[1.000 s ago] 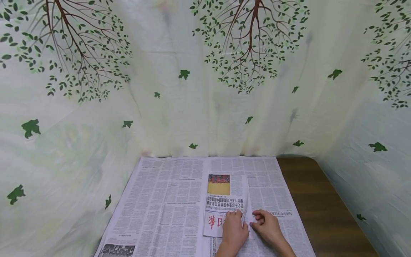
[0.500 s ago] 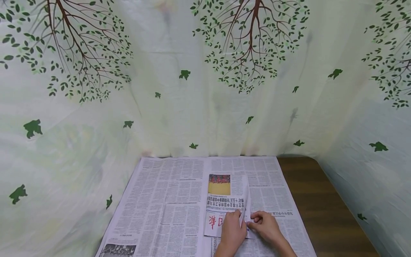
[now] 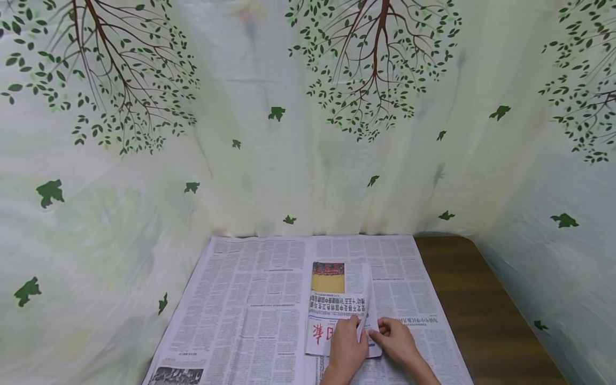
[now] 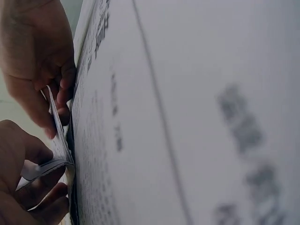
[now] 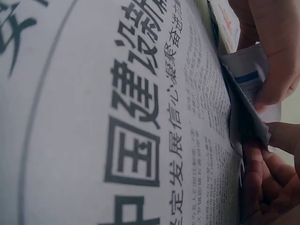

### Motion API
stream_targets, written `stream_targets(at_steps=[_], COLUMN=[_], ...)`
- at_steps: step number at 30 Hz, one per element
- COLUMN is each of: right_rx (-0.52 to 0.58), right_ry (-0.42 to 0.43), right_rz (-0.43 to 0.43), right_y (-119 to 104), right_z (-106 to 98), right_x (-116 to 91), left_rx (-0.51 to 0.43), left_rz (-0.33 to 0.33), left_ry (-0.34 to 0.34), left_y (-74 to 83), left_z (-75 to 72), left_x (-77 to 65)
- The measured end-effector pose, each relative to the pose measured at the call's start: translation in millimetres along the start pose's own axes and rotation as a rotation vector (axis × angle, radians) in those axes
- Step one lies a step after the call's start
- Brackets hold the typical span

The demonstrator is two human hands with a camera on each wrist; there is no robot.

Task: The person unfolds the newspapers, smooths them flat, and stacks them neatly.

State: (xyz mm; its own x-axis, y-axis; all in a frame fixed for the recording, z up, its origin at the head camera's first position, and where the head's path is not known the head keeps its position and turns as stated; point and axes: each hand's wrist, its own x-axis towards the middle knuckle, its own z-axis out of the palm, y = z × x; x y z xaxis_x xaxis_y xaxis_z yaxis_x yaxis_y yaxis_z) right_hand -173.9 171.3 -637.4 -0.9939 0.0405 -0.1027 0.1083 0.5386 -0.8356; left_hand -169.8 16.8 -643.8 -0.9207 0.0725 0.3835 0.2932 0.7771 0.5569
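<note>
A folded newspaper [image 3: 332, 307] with a red masthead and a yellow-red photo lies on spread newspaper sheets [image 3: 260, 299]. My left hand [image 3: 347, 345] grips its right-hand flap near the front edge; in the left wrist view the fingers [image 4: 33, 150] curl round the folded layers. Just to the right, my right hand [image 3: 399, 342] pinches the corner of a lower layer between thumb and fingers. The right wrist view shows that lifted corner [image 5: 251, 110] between the right fingers [image 5: 262, 183], with the left thumb [image 5: 272, 89] close above it. Part of the masthead is hidden by the left hand.
A dark wood tabletop [image 3: 481, 310] shows to the right of the spread sheets. Behind stands a pale curtain [image 3: 269, 176] printed with trees and green leaves. A black-and-white photo [image 3: 177, 375] is printed on the sheet at the front left.
My right hand has moved slightly left to the newspaper's edge and now pinches a layer's corner, which has come out to the right. The left hand has shifted slightly, keeping its grip on the flap.
</note>
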Motion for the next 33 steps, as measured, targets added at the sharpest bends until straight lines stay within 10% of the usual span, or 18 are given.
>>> stream_targets(at_steps=[24, 33], right_rx=[0.03, 0.059], right_ry=[0.066, 0.075], right_rz=[0.013, -0.018], right_y=[10, 8], right_z=[-8, -12], right_x=[0, 0], left_rx=[-0.255, -0.385], left_rz=[0.089, 0.002], left_ry=[-0.191, -0.238], left_y=[-39.5, -50.0], left_z=[-20.8, -28.6], left_x=[3.7, 6.2])
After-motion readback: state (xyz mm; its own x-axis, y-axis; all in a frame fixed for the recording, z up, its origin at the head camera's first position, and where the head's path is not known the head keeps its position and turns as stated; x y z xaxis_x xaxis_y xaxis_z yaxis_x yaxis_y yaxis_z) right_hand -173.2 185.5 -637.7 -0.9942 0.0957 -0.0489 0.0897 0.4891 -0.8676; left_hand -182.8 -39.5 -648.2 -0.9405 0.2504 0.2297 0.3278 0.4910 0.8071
